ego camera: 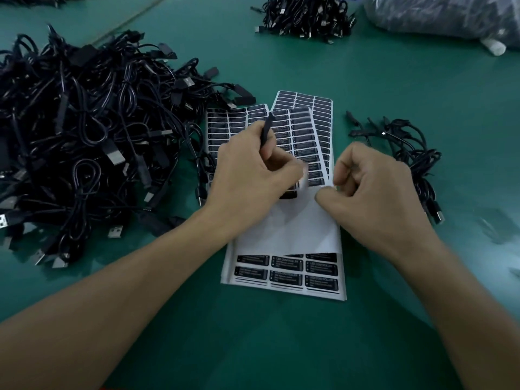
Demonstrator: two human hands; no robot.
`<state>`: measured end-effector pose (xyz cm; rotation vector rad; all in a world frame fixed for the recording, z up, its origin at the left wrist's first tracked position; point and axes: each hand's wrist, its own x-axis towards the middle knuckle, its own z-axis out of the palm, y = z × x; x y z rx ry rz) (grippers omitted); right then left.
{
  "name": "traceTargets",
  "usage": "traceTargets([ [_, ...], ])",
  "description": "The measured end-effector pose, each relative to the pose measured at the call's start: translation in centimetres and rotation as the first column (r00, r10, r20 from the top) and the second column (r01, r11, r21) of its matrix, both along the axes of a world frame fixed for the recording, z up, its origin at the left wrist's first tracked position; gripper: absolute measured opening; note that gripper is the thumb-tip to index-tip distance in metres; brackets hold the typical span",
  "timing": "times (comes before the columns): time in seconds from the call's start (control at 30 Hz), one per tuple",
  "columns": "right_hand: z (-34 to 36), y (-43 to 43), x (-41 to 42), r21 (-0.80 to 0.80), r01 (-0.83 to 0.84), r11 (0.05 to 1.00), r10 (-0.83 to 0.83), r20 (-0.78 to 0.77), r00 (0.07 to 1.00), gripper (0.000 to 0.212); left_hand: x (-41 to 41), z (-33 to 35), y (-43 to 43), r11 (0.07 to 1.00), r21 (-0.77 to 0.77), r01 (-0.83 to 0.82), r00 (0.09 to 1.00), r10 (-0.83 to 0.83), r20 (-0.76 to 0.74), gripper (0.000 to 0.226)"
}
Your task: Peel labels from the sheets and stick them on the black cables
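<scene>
Several sheets of black labels lie fanned on the green table: a near sheet (284, 270) with most of its rows peeled bare, and fuller sheets (312, 130) behind it. My left hand (247, 175) is closed on a thin black cable part (268, 123) that sticks up past my fingers. A black label (288, 195) shows just under that hand. My right hand (374, 190) hovers over the sheets' right edge with thumb and forefinger pinched together. Blur hides whether anything is between them.
A big tangled heap of black cables (84, 136) fills the left side. A small bunch of cables (408, 153) lies right of the sheets. Another cable pile (306, 15) and a plastic-wrapped bundle (444, 15) sit at the far edge.
</scene>
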<state>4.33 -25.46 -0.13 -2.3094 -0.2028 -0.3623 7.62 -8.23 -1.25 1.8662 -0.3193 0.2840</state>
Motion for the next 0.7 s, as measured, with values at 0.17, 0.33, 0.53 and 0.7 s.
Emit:
traceTargets([
  [0.17,0.1,0.5,-0.2,-0.121,0.042,0.992,-0.028,0.116,0.993,0.028,-0.1,0.1,-0.2,1.0,-0.009,-0.018,0.999,0.017,-0.037,0.045],
  [0.33,0.1,1.9,-0.3,-0.158,0.039,0.987,-0.011,0.174,0.985,0.024,-0.2,0.3,-0.4,0.998,-0.015,-0.055,0.998,0.055,-0.034,0.046],
  [0.53,-0.1,2.1,-0.3,-0.172,0.087,0.981,-0.055,0.183,0.982,0.013,-0.5,0.6,-0.5,0.999,-0.013,-0.053,0.997,0.052,-0.064,0.046],
  [0.7,-0.1,2.0,-0.2,-0.136,0.114,0.984,-0.092,0.157,0.983,0.011,-0.6,0.7,-0.6,0.999,-0.022,-0.034,0.994,0.031,-0.101,0.044],
])
